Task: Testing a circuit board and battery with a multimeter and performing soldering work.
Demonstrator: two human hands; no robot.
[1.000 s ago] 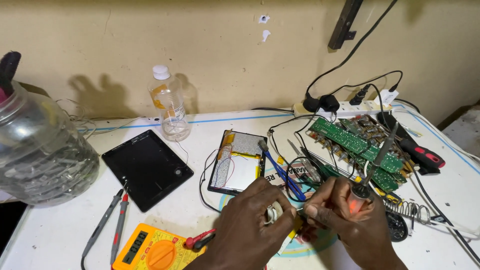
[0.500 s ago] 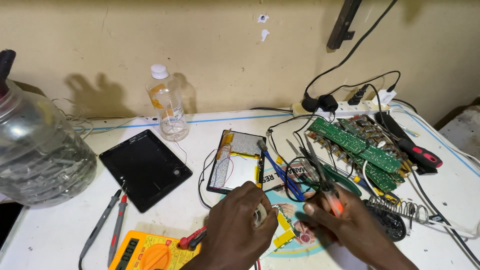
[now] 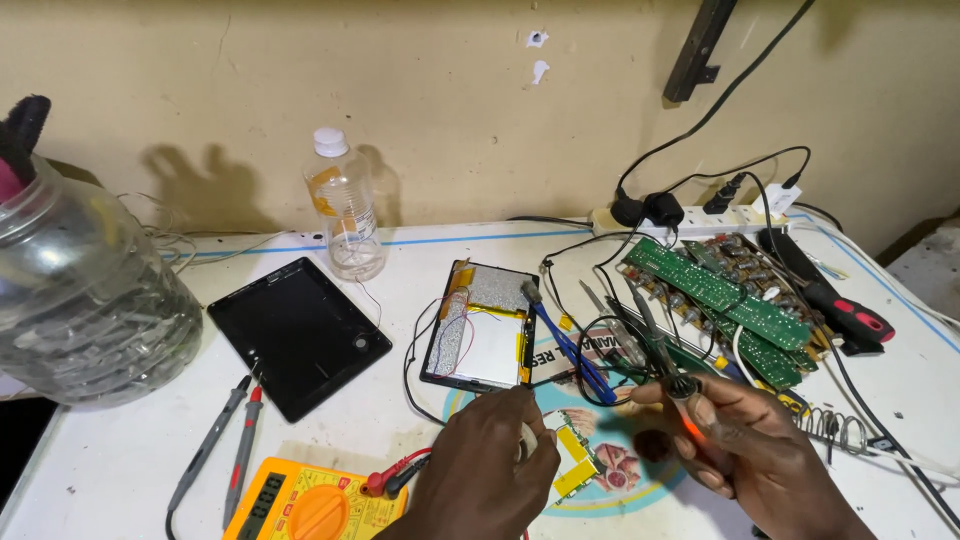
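Hands work low at a white table (image 3: 120,470). The left hand (image 3: 490,465) has its fingers curled together, tips just below the opened tablet (image 3: 482,326); what they pinch cannot be told. The right hand (image 3: 745,445) grips a soldering iron (image 3: 660,345), fingers wrapped tight round its handle, the tip pointing up toward the green circuit board (image 3: 720,300). A yellow multimeter (image 3: 300,500) lies left of the hands, and a black tablet cover (image 3: 298,335) lies farther up.

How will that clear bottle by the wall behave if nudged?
The bottle looks nearly empty, so probably light. It stands upright, tall and narrow, so a push near the cap would likely tip it. Its body is round, so once down it may roll across the table.
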